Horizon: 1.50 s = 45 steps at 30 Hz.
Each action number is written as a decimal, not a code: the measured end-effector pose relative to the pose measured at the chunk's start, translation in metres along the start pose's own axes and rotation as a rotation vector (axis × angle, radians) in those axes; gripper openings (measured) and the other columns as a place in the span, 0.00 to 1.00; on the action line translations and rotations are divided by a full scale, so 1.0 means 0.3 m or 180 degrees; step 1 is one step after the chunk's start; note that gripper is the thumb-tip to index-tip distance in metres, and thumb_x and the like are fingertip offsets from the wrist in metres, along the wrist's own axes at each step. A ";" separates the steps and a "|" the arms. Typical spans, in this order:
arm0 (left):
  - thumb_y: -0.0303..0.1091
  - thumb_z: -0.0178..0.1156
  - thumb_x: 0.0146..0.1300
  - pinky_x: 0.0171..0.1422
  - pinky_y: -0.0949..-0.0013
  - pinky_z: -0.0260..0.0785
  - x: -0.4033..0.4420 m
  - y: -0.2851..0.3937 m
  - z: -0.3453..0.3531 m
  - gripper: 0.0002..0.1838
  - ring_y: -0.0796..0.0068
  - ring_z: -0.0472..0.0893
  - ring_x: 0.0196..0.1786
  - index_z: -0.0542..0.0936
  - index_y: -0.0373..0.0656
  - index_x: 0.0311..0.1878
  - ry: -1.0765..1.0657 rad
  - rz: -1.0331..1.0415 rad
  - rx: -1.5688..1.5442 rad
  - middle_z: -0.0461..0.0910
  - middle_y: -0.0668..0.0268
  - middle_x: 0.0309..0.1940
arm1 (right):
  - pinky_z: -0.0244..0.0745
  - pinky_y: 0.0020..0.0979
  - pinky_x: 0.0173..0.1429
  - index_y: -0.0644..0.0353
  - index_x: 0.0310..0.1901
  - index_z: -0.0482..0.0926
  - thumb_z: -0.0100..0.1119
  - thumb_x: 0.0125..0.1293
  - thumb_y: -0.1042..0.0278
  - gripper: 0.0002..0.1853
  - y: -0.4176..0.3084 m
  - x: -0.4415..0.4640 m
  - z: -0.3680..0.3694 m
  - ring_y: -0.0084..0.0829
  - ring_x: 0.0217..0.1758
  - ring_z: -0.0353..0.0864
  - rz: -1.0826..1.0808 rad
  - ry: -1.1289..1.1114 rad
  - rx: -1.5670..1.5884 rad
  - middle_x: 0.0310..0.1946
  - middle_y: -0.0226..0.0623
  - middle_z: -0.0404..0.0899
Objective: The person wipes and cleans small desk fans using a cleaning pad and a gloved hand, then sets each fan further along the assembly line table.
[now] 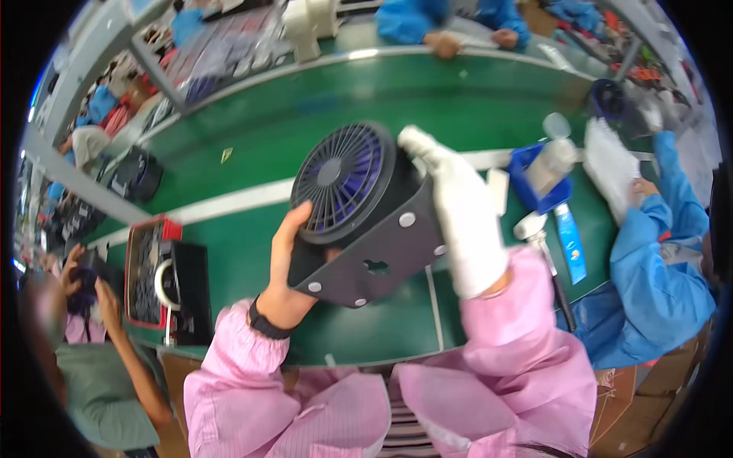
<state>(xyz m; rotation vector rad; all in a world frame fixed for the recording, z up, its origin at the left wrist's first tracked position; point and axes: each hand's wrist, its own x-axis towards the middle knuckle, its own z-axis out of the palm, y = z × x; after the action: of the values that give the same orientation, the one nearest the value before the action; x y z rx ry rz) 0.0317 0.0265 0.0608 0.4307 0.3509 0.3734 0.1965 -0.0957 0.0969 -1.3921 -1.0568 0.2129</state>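
Observation:
A small black fan [366, 266] with a round grille and purple blades is held up over the green table, tilted, its base with several pale round pads turned to me. My bare left hand [289, 263], a dark band at its wrist, grips the fan's left side with the thumb by the grille. My right hand [466, 210], in a white glove, closes on the fan's right side; the fingers behind the housing are hidden.
On the right are a blue bin [538, 179] holding a clear container, a blue packet [570, 243] and a corded tool [532, 227]. A red tray [145, 271] stands left beside a black case [188, 290]. Co-workers sit at both sides; one person's hands [443, 44] rest across the table.

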 end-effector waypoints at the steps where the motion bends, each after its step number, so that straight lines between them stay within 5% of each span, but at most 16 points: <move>1: 0.44 0.56 0.70 0.65 0.56 0.74 0.029 -0.011 0.022 0.25 0.59 0.82 0.58 0.74 0.38 0.62 0.0010 0.0042 0.0109 0.81 0.55 0.56 | 0.73 0.38 0.58 0.64 0.55 0.78 0.47 0.71 0.66 0.18 -0.014 -0.017 -0.001 0.40 0.53 0.79 -0.0385 0.0102 -0.0602 0.54 0.43 0.78; 3: 0.43 0.57 0.69 0.65 0.57 0.74 0.117 -0.011 0.026 0.24 0.60 0.82 0.58 0.74 0.39 0.62 0.0053 0.0190 0.0353 0.81 0.56 0.56 | 0.76 0.42 0.56 0.62 0.48 0.81 0.57 0.62 0.66 0.14 -0.025 -0.045 -0.009 0.50 0.51 0.81 -0.1298 0.0162 -0.2126 0.52 0.52 0.77; 4: 0.40 0.59 0.68 0.64 0.57 0.75 0.174 -0.005 0.004 0.22 0.63 0.82 0.58 0.75 0.40 0.62 0.0339 0.0306 0.0542 0.82 0.57 0.56 | 0.75 0.43 0.58 0.61 0.48 0.80 0.58 0.60 0.65 0.16 0.016 -0.080 0.023 0.50 0.52 0.80 -0.1709 -0.0365 -0.2381 0.52 0.51 0.76; 7: 0.41 0.64 0.65 0.61 0.61 0.75 0.343 0.034 0.085 0.22 0.65 0.82 0.56 0.76 0.37 0.57 0.0541 0.0442 0.0966 0.83 0.59 0.54 | 0.69 0.48 0.66 0.60 0.53 0.78 0.58 0.61 0.60 0.20 0.228 -0.208 0.182 0.51 0.60 0.76 -0.2415 -0.1863 -0.1700 0.58 0.50 0.74; 9: 0.40 0.69 0.61 0.62 0.62 0.73 0.494 0.084 0.083 0.28 0.61 0.81 0.57 0.71 0.34 0.58 0.0394 0.0940 0.1657 0.80 0.56 0.55 | 0.62 0.50 0.72 0.60 0.58 0.76 0.56 0.64 0.57 0.23 0.265 -0.295 0.221 0.52 0.67 0.70 -0.1597 -0.2099 -0.1777 0.62 0.51 0.71; 11: 0.40 0.75 0.54 0.60 0.58 0.72 0.739 0.098 0.040 0.37 0.54 0.79 0.57 0.64 0.32 0.58 0.1383 0.3014 0.2646 0.76 0.52 0.55 | 0.58 0.50 0.75 0.60 0.60 0.76 0.54 0.67 0.54 0.24 0.254 -0.288 0.240 0.53 0.70 0.67 -0.1500 -0.2439 -0.1737 0.64 0.51 0.70; 14: 0.41 0.78 0.47 0.58 0.52 0.71 0.844 0.159 0.075 0.44 0.45 0.77 0.56 0.60 0.32 0.58 0.1970 0.4014 0.4134 0.71 0.49 0.54 | 0.55 0.51 0.76 0.60 0.57 0.77 0.55 0.66 0.53 0.24 0.249 -0.282 0.284 0.52 0.69 0.67 -0.1594 -0.2273 -0.1577 0.61 0.50 0.74; 18: 0.41 0.77 0.43 0.57 0.49 0.70 0.971 0.139 -0.035 0.44 0.38 0.76 0.53 0.61 0.33 0.58 0.1975 0.3773 0.4661 0.71 0.44 0.51 | 0.56 0.51 0.76 0.60 0.54 0.79 0.56 0.63 0.54 0.22 0.223 -0.255 0.339 0.49 0.66 0.70 -0.1118 -0.2744 -0.1100 0.57 0.49 0.77; 26: 0.45 0.78 0.42 0.56 0.52 0.72 1.028 0.070 -0.038 0.44 0.44 0.79 0.50 0.65 0.32 0.56 0.2137 0.3685 0.4402 0.77 0.45 0.46 | 0.61 0.50 0.72 0.59 0.52 0.79 0.57 0.61 0.58 0.20 0.423 -0.420 0.608 0.48 0.63 0.72 -0.0023 -0.3005 0.0556 0.54 0.48 0.78; 28: 0.45 0.78 0.42 0.56 0.51 0.71 1.062 0.053 -0.075 0.43 0.43 0.79 0.51 0.66 0.33 0.57 0.2093 0.4209 0.4423 0.77 0.46 0.47 | 0.62 0.49 0.72 0.59 0.52 0.79 0.57 0.61 0.59 0.20 0.423 -0.421 0.619 0.48 0.63 0.72 0.0020 -0.3205 0.0555 0.54 0.48 0.78; 40: 0.37 0.78 0.42 0.58 0.52 0.70 1.080 0.027 -0.031 0.44 0.44 0.75 0.54 0.61 0.32 0.58 0.1858 0.3695 0.4201 0.71 0.46 0.52 | 0.66 0.48 0.68 0.59 0.49 0.79 0.58 0.59 0.62 0.18 0.440 -0.348 0.647 0.47 0.60 0.74 -0.0159 -0.3462 0.0305 0.51 0.47 0.78; 45: 0.27 0.69 0.41 0.78 0.47 0.48 0.949 -0.024 -0.099 0.50 0.35 0.55 0.72 0.52 0.25 0.67 0.1324 0.3912 0.4848 0.55 0.35 0.66 | 0.68 0.47 0.66 0.58 0.48 0.79 0.58 0.58 0.63 0.17 0.449 -0.324 0.676 0.47 0.59 0.74 -0.0403 -0.3479 0.0017 0.50 0.46 0.78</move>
<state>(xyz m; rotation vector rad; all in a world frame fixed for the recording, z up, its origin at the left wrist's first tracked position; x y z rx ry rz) 0.2706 0.1496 -0.0384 2.1138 0.7254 1.3994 0.0601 0.0102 -0.1002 -1.1671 -2.0120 0.9482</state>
